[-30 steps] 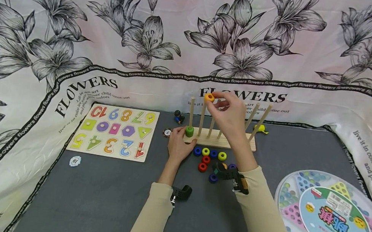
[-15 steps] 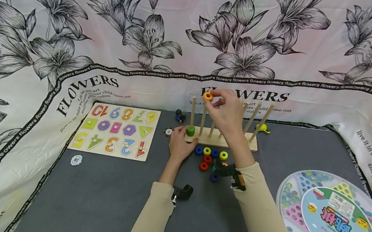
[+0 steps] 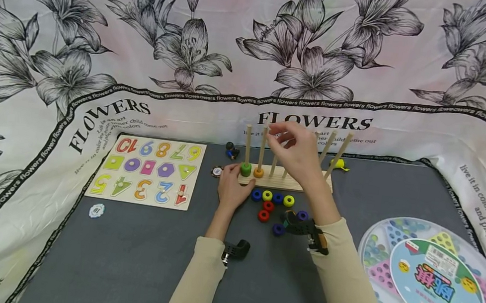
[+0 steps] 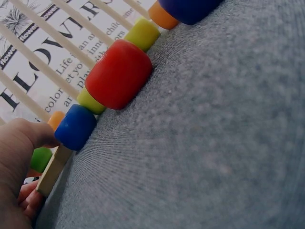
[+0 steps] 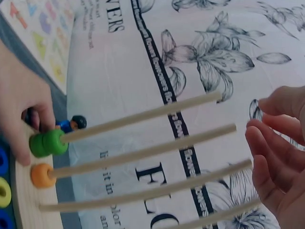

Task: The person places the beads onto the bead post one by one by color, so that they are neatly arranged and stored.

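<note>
A wooden peg stand (image 3: 286,182) with several upright rods lies across the table. My left hand (image 3: 231,190) grips its left end, thumb at the front edge and fingers behind, as the left wrist view also shows. Two green rings (image 5: 47,143) are stacked on the leftmost rod, and an orange ring (image 3: 258,173) sits at the foot of the second. Above, my right hand (image 3: 299,152) is beside the tops of the rods, fingers loosely bent and holding nothing. Before the stand lie loose rings, among them red (image 3: 263,216), blue (image 4: 76,127) and yellow (image 3: 289,200).
A number and shape puzzle board (image 3: 146,170) lies at the left, a poker chip (image 3: 96,211) below it. Behind the stand are a small dark figure (image 3: 231,150) and a yellow toy (image 3: 339,164). A round Chinese checkers board (image 3: 373,274) fills the right front.
My right hand has let go of the orange ring, which has dropped from the top of the second rod to the base. The left hand keeps its grip on the stand.
</note>
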The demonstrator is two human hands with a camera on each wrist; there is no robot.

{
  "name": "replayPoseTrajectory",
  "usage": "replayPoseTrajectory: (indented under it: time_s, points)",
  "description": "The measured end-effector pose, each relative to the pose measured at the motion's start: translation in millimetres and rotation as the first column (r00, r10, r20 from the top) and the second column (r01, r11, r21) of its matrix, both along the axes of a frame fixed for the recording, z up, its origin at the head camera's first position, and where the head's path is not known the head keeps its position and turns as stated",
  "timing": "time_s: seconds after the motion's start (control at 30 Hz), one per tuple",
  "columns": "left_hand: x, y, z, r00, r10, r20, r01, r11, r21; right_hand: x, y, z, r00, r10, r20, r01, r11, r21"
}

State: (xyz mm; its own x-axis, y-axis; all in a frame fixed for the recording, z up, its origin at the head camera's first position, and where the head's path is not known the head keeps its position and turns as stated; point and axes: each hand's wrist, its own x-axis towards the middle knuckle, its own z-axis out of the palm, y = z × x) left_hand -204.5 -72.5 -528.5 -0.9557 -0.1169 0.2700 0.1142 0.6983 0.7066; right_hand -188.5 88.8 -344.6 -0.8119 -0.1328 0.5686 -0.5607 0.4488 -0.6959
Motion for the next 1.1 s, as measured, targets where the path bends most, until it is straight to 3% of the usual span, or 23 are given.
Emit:
replayPoseTrajectory:
  time_s: [0.13, 0.43, 0.8, 1.1]
  points:
    - [0.4, 0.2, 1.1, 1.0, -0.004, -0.001, 0.004, 1.0, 0.002, 8.1, 14.2, -6.1, 0.998, 0.004, 0.061, -0.006, 1.0, 0.021]
    - [2.8, -2.6, -0.5, 1.0, -0.012, 0.009, 0.012, 1.0, -0.006, 28.9, 41.7, -36.5, 0.985, -0.055, 0.165, 0.046, 0.998, 0.053]
    - [3.9, -1.0, 2.3, 1.0, -0.002, 0.026, 0.002, 1.0, 0.001, 48.1, 65.0, -77.5, 0.943, -0.107, 0.315, 0.076, 0.991, 0.107]
    - [5.7, 0.2, 2.5, 1.0, 0.003, 0.023, -0.003, 1.0, -0.007, 65.7, 78.1, -115.1, 0.923, -0.056, 0.38, 0.006, 0.991, 0.132]
